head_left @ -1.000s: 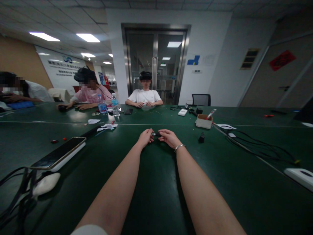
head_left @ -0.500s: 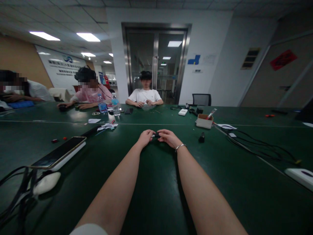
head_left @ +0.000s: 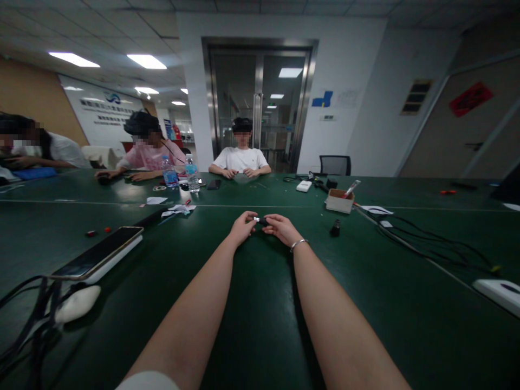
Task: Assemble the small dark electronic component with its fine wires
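Observation:
Between my two hands, just over the green table (head_left: 260,303), is a small black stick-like piece (head_left: 261,221) with a shiny silvery end on the left. Its exact kind is too small to tell. My left hand (head_left: 242,228) pinches the silvery end between thumb and fingertips. On the black end, the fingertips of my right hand (head_left: 281,228), which has a bracelet (head_left: 299,245) at the wrist, are closed. To the right of that hand stands a small black object (head_left: 335,228).
A phone (head_left: 103,252) on a white box and a white mouse-like object (head_left: 78,304) with black cables lie left. At right are a small open box (head_left: 340,201) and loose black cables (head_left: 430,238). Water bottles (head_left: 192,174) and a seated person (head_left: 242,157) are across the table.
The held piece has tilted slightly and more of its silvery end shows between my fingers. My hands have shifted only a little.

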A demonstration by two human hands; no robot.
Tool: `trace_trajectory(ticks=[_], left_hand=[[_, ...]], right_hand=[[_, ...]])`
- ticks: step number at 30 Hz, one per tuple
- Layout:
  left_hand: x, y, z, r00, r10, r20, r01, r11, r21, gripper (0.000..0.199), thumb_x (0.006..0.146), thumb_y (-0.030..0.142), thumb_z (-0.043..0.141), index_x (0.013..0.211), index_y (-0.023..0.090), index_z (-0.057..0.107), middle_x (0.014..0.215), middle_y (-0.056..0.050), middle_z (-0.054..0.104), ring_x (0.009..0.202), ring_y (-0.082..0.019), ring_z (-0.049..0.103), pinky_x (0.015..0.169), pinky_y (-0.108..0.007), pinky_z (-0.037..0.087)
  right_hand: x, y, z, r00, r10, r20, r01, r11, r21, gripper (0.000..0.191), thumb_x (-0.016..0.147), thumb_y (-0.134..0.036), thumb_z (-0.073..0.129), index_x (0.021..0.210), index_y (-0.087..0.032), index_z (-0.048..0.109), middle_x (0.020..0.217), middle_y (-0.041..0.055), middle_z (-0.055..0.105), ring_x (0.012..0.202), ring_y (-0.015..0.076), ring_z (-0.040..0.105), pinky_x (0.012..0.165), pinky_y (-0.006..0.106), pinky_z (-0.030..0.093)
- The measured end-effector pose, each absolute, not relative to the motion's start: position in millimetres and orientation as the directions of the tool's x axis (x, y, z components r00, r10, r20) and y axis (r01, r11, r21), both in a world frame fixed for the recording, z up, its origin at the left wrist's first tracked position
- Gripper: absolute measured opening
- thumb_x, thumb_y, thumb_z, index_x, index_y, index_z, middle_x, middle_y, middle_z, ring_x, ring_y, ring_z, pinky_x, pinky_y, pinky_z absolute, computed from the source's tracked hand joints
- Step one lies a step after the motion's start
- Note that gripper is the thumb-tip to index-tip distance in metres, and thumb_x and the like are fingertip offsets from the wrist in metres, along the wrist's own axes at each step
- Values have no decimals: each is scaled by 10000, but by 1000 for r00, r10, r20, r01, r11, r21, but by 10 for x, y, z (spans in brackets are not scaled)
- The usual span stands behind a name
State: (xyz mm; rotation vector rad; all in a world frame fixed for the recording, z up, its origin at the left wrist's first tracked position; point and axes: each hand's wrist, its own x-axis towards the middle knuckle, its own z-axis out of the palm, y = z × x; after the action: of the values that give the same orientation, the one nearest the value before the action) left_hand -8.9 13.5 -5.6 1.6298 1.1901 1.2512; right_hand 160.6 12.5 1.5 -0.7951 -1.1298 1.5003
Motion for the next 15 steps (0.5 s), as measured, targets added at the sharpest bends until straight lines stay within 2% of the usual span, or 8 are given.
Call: trace_trajectory(ticks=[5, 9, 15], left_hand=[[-74, 119, -59, 156, 944, 290, 209, -318, 925, 181, 820, 241, 510, 978, 163, 551, 615, 31, 539, 463, -61, 503, 428, -157, 339], [-86, 137, -77, 148, 951, 271, 256, -301, 919, 183, 833, 329, 501, 891, 162, 547, 592, 25, 552, 470, -75, 510, 443, -175, 350], [-125, 172, -78, 140, 963, 232, 402, -269, 875, 358, 836, 490, 433, 711, 172, 540, 554, 21, 527, 458, -91, 481, 467, -211, 363]], right_hand=[[1608, 109, 25, -244, 966, 81, -332, -5, -943, 108, 780, -67, 609, 867, -132, 601, 721, 45, 676, 538, 128, 667, 538, 215, 546], [1619, 116, 15, -258, 962, 93, -323, 4, -946, 127, 763, -82, 637, 873, -136, 605, 742, 46, 677, 550, 128, 667, 546, 224, 549], [1629, 137, -6, -292, 951, 98, -297, 7, -955, 123, 757, -130, 668, 868, -134, 613, 726, 44, 674, 554, 125, 661, 531, 223, 547]])
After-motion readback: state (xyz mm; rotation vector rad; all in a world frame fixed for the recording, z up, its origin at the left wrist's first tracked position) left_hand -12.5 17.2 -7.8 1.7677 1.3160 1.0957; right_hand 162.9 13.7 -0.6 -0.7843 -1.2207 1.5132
